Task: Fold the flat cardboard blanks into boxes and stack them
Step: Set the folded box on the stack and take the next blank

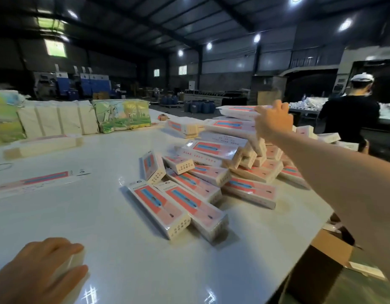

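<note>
A loose heap of folded pink-and-white boxes (213, 172) covers the right half of the white table (102, 216). My right hand (274, 121) reaches far out and grips one folded box (240, 111) at the top of the heap. My left hand (45, 268) rests at the near left edge, its fingers curled over a pale stack of blanks (74, 261), mostly hidden beneath it. One flat blank (36, 182) lies at the left. A low stack of blanks (42, 145) sits further back.
Wrapped bundles of blanks (58, 119) and green printed packs (124, 115) line the far left of the table. An open brown carton (329, 257) stands on the floor at the right. A person in black (349, 115) works at the far right.
</note>
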